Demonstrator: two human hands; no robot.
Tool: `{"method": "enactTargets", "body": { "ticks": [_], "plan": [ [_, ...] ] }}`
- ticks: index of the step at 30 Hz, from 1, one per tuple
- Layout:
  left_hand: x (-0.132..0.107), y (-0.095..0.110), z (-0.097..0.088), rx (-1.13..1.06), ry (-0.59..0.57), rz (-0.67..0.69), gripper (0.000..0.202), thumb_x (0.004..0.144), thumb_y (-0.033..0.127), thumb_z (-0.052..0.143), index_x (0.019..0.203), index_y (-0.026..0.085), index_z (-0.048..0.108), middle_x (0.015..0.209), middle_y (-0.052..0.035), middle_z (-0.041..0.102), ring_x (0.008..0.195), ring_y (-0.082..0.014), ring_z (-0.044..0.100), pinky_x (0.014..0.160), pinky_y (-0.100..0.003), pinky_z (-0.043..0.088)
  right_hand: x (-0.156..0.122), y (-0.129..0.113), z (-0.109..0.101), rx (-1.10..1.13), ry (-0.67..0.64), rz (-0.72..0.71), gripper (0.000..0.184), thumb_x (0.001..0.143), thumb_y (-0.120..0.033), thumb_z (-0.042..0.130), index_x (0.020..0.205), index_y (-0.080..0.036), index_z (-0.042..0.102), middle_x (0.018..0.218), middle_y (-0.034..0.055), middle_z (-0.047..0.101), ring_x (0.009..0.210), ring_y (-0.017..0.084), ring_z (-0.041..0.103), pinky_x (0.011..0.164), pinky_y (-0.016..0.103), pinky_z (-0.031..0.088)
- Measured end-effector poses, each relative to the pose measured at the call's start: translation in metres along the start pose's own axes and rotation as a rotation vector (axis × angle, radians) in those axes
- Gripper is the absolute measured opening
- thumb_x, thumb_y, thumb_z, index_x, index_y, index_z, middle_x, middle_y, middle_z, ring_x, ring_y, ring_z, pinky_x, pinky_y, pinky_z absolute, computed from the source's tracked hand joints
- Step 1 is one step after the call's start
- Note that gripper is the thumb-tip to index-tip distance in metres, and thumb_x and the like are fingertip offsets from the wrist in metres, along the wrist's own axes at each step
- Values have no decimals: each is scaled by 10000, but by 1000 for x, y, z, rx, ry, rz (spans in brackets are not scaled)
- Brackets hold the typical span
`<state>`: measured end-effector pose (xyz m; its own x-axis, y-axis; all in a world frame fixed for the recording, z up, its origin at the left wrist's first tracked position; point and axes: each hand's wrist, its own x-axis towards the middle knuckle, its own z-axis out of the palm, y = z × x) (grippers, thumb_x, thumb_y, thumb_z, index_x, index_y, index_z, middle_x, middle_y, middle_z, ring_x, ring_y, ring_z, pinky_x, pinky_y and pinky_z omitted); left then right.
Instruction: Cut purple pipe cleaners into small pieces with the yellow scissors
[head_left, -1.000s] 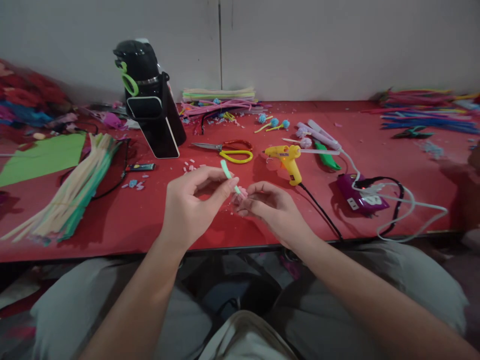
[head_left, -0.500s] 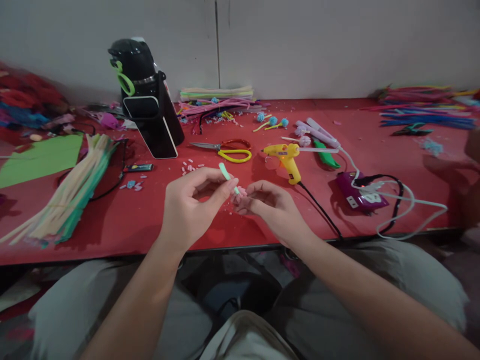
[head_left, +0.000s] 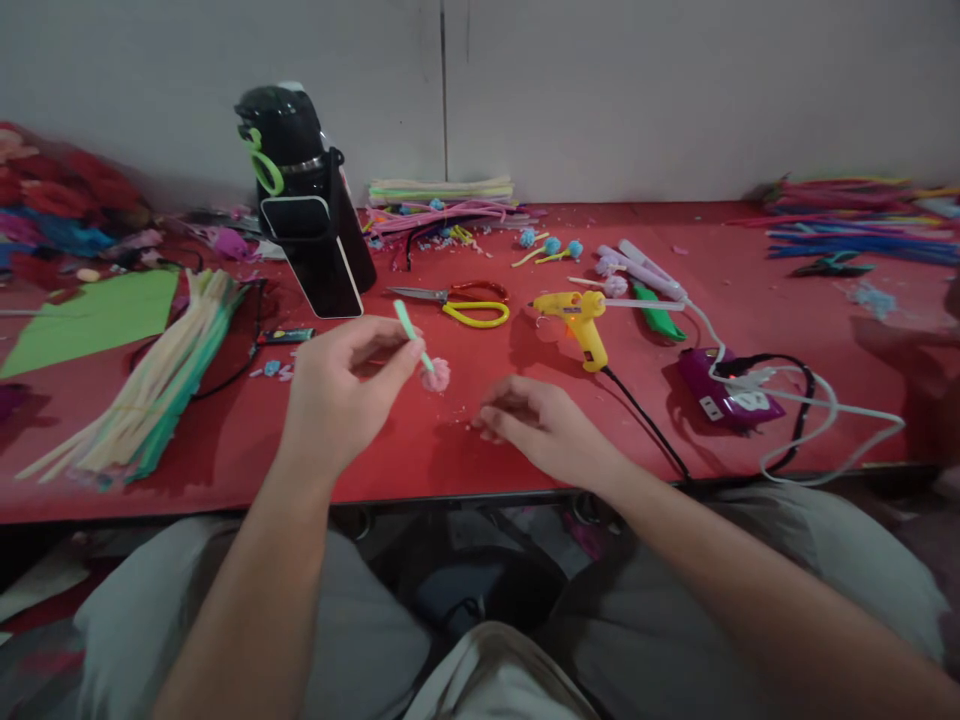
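From my feed I see a short, pale green stem [head_left: 405, 318], pinched partway along in my left grip [head_left: 341, 390]. It slants, bare end up and to the left, the other end running down to a small pink cluster [head_left: 436, 375]. That head looks rounded and bumpy; I can't tell whether it touches the red surface [head_left: 405, 460] below.

A grey wall [head_left: 600, 100] backs the red table [head_left: 735, 290]
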<state>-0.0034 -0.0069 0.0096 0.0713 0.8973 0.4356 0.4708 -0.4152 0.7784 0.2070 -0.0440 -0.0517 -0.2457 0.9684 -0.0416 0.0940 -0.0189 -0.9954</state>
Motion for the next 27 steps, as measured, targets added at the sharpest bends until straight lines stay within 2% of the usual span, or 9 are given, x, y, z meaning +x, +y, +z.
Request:
{"method": "enactTargets", "body": {
  "ticks": [1,4,7,9,12,16,20,23,27],
  "plan": [
    [3,-3,-8,30,9,-22,35,800,219,753,806,201,723,789,-11,767,750,-167,740,696,-250,599,4,0,-5,-115,-35,5,54,875,-253,567,862,-202,556,800,27,681,705,148,646,684,298,514],
    [10,-11,-30,110,32,-101,73,788,265,754,766,218,702,774,-10,756,746,-183,733,698,-279,595,26,-3,-16,-429,-44,-14,241,924,-224,438,684,-214,455,592,-33,518,543,113,475,550,271,358],
    [14,-17,-45,166,65,-125,90,791,310,748,786,235,700,784,-10,746,755,-190,724,709,-303,591,66,-6,-14,-630,-8,-70,420,978,-315,451,576,-220,370,512,-40,409,512,110,388,542,289,282],
    [14,-19,-50,178,82,-133,94,789,318,743,794,235,700,793,-13,743,760,-191,721,715,-310,590,98,-3,-5,-692,39,-157,429,985,-336,493,579,-207,440,555,-17,498,562,123,450,590,289,323],
    [14,-21,-50,170,78,-155,86,775,293,734,788,216,696,786,-20,740,752,-183,716,719,-303,585,141,4,15,-707,43,-246,115,880,-171,631,767,-180,613,822,34,687,750,146,581,707,271,410],
    [14,-21,-49,154,56,-172,74,767,261,729,769,199,688,769,-16,740,737,-169,712,704,-275,578,171,8,41,-818,23,-188,79,874,-246,684,842,-175,682,929,77,715,820,184,618,743,298,449],
    [13,-19,-48,152,43,-156,37,768,221,721,774,199,692,766,-8,742,726,-156,709,698,-251,578,172,1,52,-886,7,-169,111,911,-170,617,823,-155,682,953,125,710,869,217,622,791,334,451],
    [11,-15,-43,116,31,-164,17,771,190,701,771,197,686,741,-7,730,691,-155,704,643,-240,574,157,-8,45,-866,-11,-163,130,937,-163,578,833,-147,653,888,116,706,823,202,614,775,325,456],
    [6,-11,-26,17,-64,-144,45,787,148,670,781,192,671,761,-12,725,681,-151,705,619,-232,567,111,-21,21,-535,-75,-255,62,907,-181,607,847,-170,607,777,37,677,694,151,589,677,289,470]
  ]
}}
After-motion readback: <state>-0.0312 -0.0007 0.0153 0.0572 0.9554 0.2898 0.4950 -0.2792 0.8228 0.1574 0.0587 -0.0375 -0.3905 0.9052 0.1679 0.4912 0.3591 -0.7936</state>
